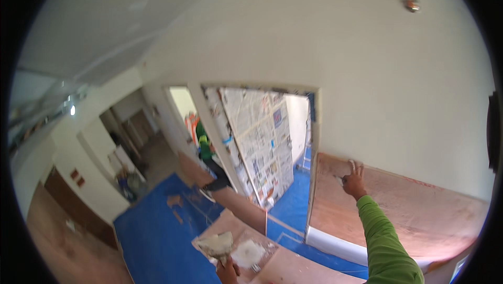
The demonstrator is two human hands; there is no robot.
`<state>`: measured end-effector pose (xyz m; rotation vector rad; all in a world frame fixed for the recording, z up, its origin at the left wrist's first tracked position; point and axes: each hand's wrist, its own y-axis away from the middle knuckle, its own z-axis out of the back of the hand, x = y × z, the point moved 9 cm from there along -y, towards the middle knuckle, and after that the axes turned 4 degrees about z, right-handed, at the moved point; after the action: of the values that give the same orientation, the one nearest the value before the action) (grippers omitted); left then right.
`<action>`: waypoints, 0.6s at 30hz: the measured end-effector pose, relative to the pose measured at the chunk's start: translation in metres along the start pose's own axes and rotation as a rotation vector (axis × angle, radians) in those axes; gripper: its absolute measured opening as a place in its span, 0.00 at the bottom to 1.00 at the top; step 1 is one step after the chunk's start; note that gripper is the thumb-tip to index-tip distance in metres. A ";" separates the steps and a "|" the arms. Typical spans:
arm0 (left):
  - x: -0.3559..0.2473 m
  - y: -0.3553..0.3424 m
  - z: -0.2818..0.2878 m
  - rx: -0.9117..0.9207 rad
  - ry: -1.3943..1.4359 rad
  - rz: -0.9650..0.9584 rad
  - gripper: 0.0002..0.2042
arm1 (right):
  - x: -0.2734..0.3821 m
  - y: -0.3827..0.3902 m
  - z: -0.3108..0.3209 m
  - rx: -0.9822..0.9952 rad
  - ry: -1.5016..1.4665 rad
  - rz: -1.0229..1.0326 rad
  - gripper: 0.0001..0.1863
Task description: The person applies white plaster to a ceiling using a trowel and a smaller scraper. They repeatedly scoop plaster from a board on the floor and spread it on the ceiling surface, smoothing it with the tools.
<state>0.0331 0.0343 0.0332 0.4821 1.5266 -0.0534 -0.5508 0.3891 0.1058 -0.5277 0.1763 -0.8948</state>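
Observation:
My left hand (pixel 227 272), low in the picture, is closed round the handle of a broad putty knife (pixel 215 243), its wide blade smeared with pale filler. Below and beside that blade lies a reddish-brown board surface (pixel 301 269) with a whitish filler patch (pixel 249 253). My right arm, in a green sleeve, reaches out to the reddish-brown wall panel (pixel 401 196). Near the panel's top edge my right hand (pixel 355 181) has its fingers raised against it. Something small and greyish shows between thumb and fingers, too blurred to name.
Blue sheeting (pixel 157 226) covers floor at left. Beyond the doorway frame (pixel 316 126) stands a newspaper-covered door (pixel 262 142). Another person (pixel 205 150) in green is by the further opening. Board scraps (pixel 174 200) lie on the sheeting. A round fitting (pixel 412 3) sits high on the wall.

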 end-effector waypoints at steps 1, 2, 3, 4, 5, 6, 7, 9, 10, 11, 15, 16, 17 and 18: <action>0.001 -0.004 -0.010 0.054 0.106 0.032 0.14 | -0.001 -0.001 -0.003 -0.004 -0.023 -0.002 0.11; 0.005 -0.006 -0.022 0.108 0.217 0.072 0.17 | -0.003 -0.002 -0.008 0.028 -0.021 -0.015 0.11; 0.008 -0.010 -0.034 0.155 0.330 0.121 0.21 | -0.004 -0.003 -0.009 0.003 -0.047 -0.007 0.11; -0.001 -0.009 -0.037 0.114 0.169 -0.023 0.19 | -0.005 -0.005 -0.011 0.016 -0.052 -0.015 0.12; -0.007 -0.011 -0.048 0.146 0.110 -0.089 0.19 | -0.008 -0.006 -0.018 0.052 -0.058 -0.025 0.13; -0.014 -0.009 -0.056 0.175 0.056 -0.153 0.18 | -0.010 -0.007 -0.020 0.079 -0.053 -0.037 0.13; -0.021 -0.006 -0.063 0.201 0.000 -0.214 0.18 | -0.010 -0.009 -0.019 0.041 -0.072 -0.017 0.13; -0.015 -0.004 -0.071 0.191 0.254 -0.075 0.15 | -0.014 -0.009 -0.026 0.094 -0.073 -0.036 0.13; -0.010 0.000 -0.074 0.184 0.380 0.000 0.14 | -0.015 -0.010 -0.028 0.093 -0.079 -0.037 0.13; -0.018 0.006 -0.076 0.178 0.306 -0.070 0.12 | -0.014 -0.010 -0.023 0.035 -0.102 -0.015 0.13; -0.039 0.015 -0.089 0.204 0.266 -0.085 0.16 | -0.020 -0.015 -0.025 0.024 -0.215 -0.031 0.16; -0.041 0.011 -0.095 0.234 0.326 -0.023 0.17 | -0.024 -0.017 -0.030 0.079 -0.223 -0.061 0.16; -0.056 0.008 -0.100 0.252 0.334 -0.099 0.18 | -0.026 -0.020 -0.026 0.030 -0.273 -0.053 0.17; -0.071 0.004 -0.107 0.273 0.342 -0.173 0.18 | -0.029 -0.023 -0.026 0.037 -0.299 -0.067 0.18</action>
<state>-0.0705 0.0549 0.1054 0.5961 1.9071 -0.3321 -0.5943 0.3906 0.0928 -0.6286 -0.1298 -0.8713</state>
